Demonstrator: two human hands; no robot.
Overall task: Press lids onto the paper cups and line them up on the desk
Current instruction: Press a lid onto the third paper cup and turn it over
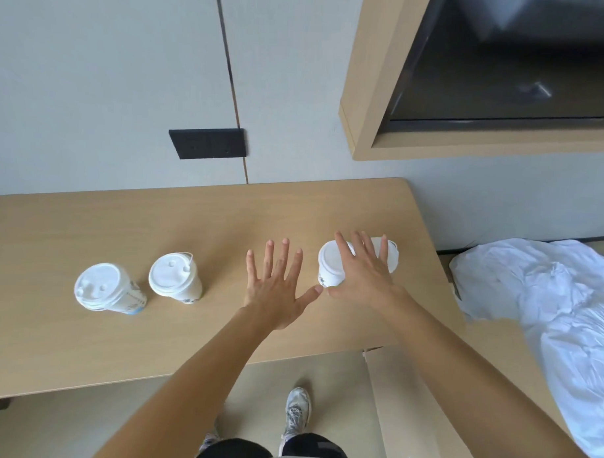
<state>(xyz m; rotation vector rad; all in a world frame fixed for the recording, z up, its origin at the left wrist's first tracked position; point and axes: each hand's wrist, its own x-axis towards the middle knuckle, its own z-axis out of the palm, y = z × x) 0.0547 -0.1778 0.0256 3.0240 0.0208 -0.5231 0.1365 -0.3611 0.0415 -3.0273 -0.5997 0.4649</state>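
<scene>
Evidently, four paper cups stood in a rough row along the bench point(123, 219), each already capped with a white lid. The far-left cup point(110, 290) and the second cup point(175, 279) stood close together, well apart from your hands. Their lids looked seated, which suggests they served as the finished end of the line.

Your right grip point(364, 270) lay flat, fingers straight and spread, across the third cup point(330, 264). It reached as far as the fourth cup point(392, 257), which it half hid. Nothing was clasped. The palm faced down, a posture suited to pressing a lid home or nudging the pair into line, though whether the fingers bore on the lids could not be told. The third cup sat under the thumb side of that palm, the fourth cup under the fingertips.

Your left grip point(274, 284) was likewise splayed and held nothing. It lay just beside the third cup, thumb tip near the right thumb, over the gap in the row between the second cup and the third cup. Closing that gap appeared to be the remaining work.
</scene>
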